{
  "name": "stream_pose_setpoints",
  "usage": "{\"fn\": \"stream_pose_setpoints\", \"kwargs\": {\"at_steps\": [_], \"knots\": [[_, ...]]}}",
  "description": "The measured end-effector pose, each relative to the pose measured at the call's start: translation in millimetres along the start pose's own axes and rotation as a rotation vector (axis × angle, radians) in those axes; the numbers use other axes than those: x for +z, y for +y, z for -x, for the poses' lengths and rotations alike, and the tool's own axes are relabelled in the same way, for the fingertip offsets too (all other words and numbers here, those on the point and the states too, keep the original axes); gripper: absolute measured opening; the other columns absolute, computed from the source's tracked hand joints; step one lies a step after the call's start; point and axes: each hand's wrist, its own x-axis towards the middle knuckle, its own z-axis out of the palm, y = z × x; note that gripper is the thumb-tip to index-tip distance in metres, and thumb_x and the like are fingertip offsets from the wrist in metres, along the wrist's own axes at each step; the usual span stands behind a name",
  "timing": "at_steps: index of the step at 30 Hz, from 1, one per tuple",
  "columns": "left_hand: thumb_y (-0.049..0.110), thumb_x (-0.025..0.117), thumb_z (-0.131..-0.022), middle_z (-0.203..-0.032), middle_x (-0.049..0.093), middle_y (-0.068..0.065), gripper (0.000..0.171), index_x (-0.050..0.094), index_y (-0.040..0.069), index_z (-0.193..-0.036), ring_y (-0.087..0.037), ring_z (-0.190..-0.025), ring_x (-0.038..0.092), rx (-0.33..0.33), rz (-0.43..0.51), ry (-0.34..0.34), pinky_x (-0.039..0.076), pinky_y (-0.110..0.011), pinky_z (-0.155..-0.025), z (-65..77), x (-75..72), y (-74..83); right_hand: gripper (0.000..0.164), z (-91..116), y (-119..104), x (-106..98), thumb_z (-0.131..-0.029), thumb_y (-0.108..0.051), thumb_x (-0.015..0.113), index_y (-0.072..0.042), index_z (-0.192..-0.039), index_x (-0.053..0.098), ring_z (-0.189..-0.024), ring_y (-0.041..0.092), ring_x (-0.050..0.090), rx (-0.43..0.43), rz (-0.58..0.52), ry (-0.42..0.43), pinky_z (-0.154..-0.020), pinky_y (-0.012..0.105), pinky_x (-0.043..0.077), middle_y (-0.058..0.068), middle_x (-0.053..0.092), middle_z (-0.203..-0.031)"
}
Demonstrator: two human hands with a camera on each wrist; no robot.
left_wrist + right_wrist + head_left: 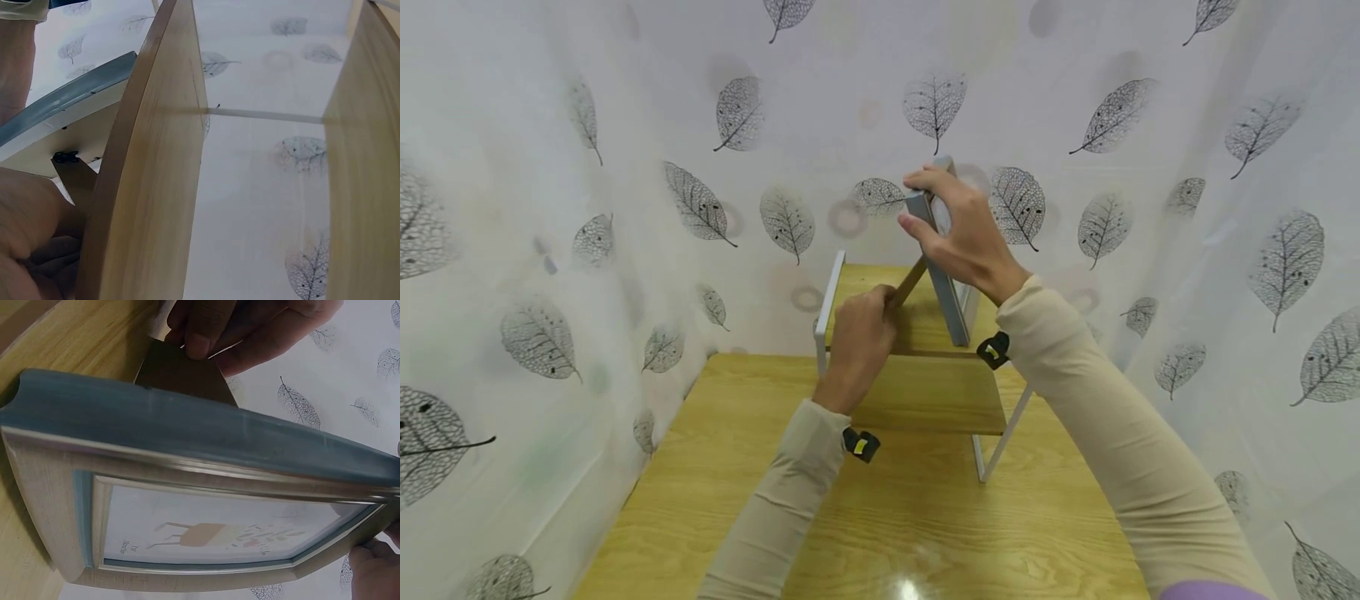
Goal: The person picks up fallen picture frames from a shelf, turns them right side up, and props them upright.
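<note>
A picture frame (946, 287) with a blue-grey edge stands tilted on the upper board of a small two-tier shelf (925, 392). My right hand (966, 229) grips its top, thumb on the near side and fingers over the far side. Behind the frame, my left hand (859, 337) pinches the free end of the brown support leg (910, 282), which is swung out from the back. A dark hinge (65, 156) joins leg and backing in the left wrist view. The right wrist view shows the picture (206, 532) behind the glazing, a drawing with small lettering.
The shelf has wooden boards and white metal side legs (1000, 454), standing on a wooden table (880, 517). A pale curtain (850, 117) printed with leaves hangs behind and on both sides.
</note>
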Motion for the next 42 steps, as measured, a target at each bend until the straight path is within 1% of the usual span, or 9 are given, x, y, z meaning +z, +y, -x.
{"fn": "stream_pose_setpoints", "kwargs": {"at_steps": [4,8,11,14,17,21,31,36,42], "knots": [[0.001,0.070,-0.094,-0.095,0.076,-0.017,0.018,0.073,-0.004,-0.111,-0.029,-0.080,0.074,0.021,-0.028,0.066,0.061,-0.037,-0.069,1.3,-3.3,1.3,0.041,0,0,2,-0.091,-0.010,0.074,0.005,-0.128,0.062,-0.140,0.030,0.046,0.010,0.009,0.001,-0.119,0.029,0.028,0.020,0.063,-0.134],[0.008,0.071,-0.095,-0.092,0.077,-0.014,0.018,0.074,-0.004,-0.109,-0.024,-0.075,0.075,0.054,0.057,0.121,0.061,-0.035,-0.066,1.5,-9.2,7.8,0.042,0,-1,2,-0.092,-0.012,0.073,0.005,-0.128,0.062,-0.141,0.030,0.045,0.028,0.028,0.001,-0.119,0.029,0.028,0.020,0.062,-0.135],[0.014,0.071,-0.097,-0.091,0.077,-0.011,0.019,0.076,-0.002,-0.107,-0.020,-0.077,0.075,0.059,0.180,0.104,0.061,-0.031,-0.068,1.2,-12.7,15.6,0.042,-1,-2,3,-0.092,-0.013,0.073,0.005,-0.128,0.062,-0.140,0.030,0.045,0.037,0.041,0.003,-0.119,0.029,0.028,0.020,0.062,-0.135],[0.019,0.072,-0.097,-0.092,0.077,-0.010,0.022,0.076,-0.001,-0.106,-0.018,-0.079,0.075,0.033,0.280,0.061,0.060,-0.027,-0.069,1.3,-14.1,24.0,0.042,-1,-2,3,-0.092,-0.014,0.073,0.005,-0.129,0.062,-0.139,0.031,0.046,0.039,0.051,0.007,-0.119,0.029,0.028,0.020,0.062,-0.134],[0.022,0.073,-0.096,-0.092,0.077,-0.012,0.028,0.076,-0.003,-0.108,-0.017,-0.079,0.076,0.013,0.328,0.034,0.060,-0.025,-0.069,1.7,-12.4,30.7,0.043,-2,-3,3,-0.092,-0.014,0.073,0.005,-0.129,0.062,-0.137,0.031,0.048,0.040,0.060,0.013,-0.118,0.029,0.030,0.020,0.062,-0.134],[0.026,0.075,-0.094,-0.091,0.077,-0.010,0.033,0.075,-0.003,-0.109,-0.016,-0.078,0.076,0.006,0.332,0.033,0.060,-0.024,-0.068,1.4,-6.8,35.7,0.042,-2,-4,4,-0.092,-0.013,0.073,0.005,-0.128,0.062,-0.132,0.031,0.052,0.044,0.067,0.027,-0.115,0.029,0.034,0.020,0.062,-0.133],[0.032,0.080,-0.089,-0.083,0.077,-0.006,0.031,0.079,0.003,-0.099,-0.010,-0.071,0.074,-0.003,0.328,0.079,0.058,-0.023,-0.066,-4.2,1.4,43.0,0.043,-1,-5,5,-0.091,-0.012,0.075,0.005,-0.128,0.062,-0.136,0.031,0.049,0.045,0.073,0.046,-0.117,0.029,0.031,0.020,0.063,-0.132],[0.029,0.082,-0.087,-0.077,0.077,-0.003,0.026,0.079,0.004,-0.091,-0.009,-0.066,0.072,0.010,0.290,0.116,0.057,-0.025,-0.065,-6.8,3.6,45.2,0.046,0,-6,3,-0.093,-0.017,0.074,0.004,-0.131,0.061,-0.142,0.031,0.042,0.049,0.073,0.019,-0.119,0.031,0.028,0.019,0.062,-0.135],[0.027,0.082,-0.087,-0.078,0.077,-0.003,0.024,0.079,0.003,-0.093,-0.010,-0.066,0.072,-0.010,0.289,0.114,0.057,-0.026,-0.065,-6.8,3.9,47.8,0.053,2,-2,-4,-0.096,-0.026,0.072,0.002,-0.138,0.057,-0.148,0.032,0.033,0.086,0.047,-0.024,-0.122,0.035,0.024,0.017,0.057,-0.143]]}}
